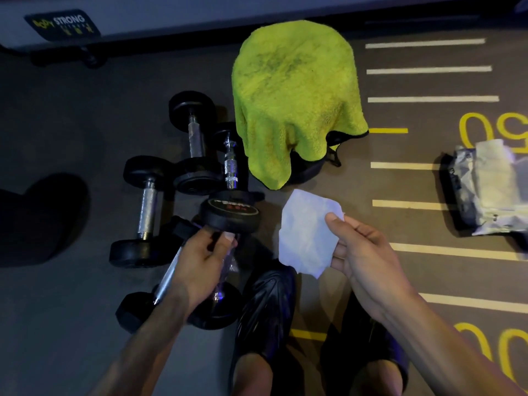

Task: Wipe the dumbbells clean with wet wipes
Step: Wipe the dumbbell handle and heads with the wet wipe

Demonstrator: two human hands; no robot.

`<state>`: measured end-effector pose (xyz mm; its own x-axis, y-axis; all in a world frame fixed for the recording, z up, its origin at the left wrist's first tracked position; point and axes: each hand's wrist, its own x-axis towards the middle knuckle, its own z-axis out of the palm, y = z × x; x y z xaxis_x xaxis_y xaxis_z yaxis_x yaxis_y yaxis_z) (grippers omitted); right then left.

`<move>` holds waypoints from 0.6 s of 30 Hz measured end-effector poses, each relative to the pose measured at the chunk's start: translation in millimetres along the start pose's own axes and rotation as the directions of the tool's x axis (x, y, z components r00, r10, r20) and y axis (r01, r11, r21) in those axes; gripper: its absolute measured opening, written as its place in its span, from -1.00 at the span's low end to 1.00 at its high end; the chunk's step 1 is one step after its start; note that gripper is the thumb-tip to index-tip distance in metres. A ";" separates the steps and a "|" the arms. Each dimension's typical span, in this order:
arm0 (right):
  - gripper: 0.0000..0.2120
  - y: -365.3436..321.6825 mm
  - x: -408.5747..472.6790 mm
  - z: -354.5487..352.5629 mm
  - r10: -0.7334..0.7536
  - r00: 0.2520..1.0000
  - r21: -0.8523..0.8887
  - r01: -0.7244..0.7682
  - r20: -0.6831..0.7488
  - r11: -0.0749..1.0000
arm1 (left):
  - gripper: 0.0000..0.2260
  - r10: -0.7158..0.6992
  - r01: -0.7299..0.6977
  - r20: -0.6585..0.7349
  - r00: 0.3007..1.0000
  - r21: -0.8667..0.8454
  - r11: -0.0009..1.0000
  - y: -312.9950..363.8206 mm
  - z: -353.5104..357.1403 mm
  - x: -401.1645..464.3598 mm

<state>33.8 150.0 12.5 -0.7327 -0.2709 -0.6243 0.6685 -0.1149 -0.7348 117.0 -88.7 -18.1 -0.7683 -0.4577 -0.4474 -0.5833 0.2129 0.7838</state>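
Several black dumbbells with chrome handles lie on the dark gym floor at centre left. My left hand (207,252) grips the handle of one dumbbell (230,214) that stands tilted, its top plate up and its lower plate on the floor by my foot. My right hand (360,247) pinches a white wet wipe (307,232), spread open in the air to the right of that dumbbell. Another dumbbell (144,210) lies left of it, and a further one (195,141) lies behind.
A soiled yellow-green towel (294,92) drapes over a dark object behind the dumbbells. A wet wipe pack (485,190) lies at the right on the floor markings. My black shoes (265,304) stand at the bottom centre. A machine base (63,24) runs along the top left.
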 end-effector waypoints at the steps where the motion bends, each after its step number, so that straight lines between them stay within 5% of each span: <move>1: -0.73 -3.5 -1.8 0.3 -0.012 1.000 0.008 0.012 -0.002 1.000 | -0.88 0.049 -0.051 -0.029 0.998 -0.066 0.997 15.3 -3.6 -2.6; 7: -0.74 -46.5 -8.5 7.1 -0.164 0.986 0.128 0.161 0.010 0.979 | -0.86 0.398 -0.406 -0.085 0.914 -0.242 0.881 133.4 -21.2 -0.2; 18: -0.59 -149.2 13.2 -0.6 -0.253 0.968 0.212 0.247 -0.003 0.946 | -0.82 0.496 -0.523 -0.187 0.848 -0.443 0.728 298.7 -3.0 74.1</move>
<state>-75.7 164.2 113.8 -0.8782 -0.2305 -0.4191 0.4777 -0.3780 -0.7931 -113.4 -61.6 184.2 -0.8915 -0.4441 0.0894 0.0937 0.0122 0.9955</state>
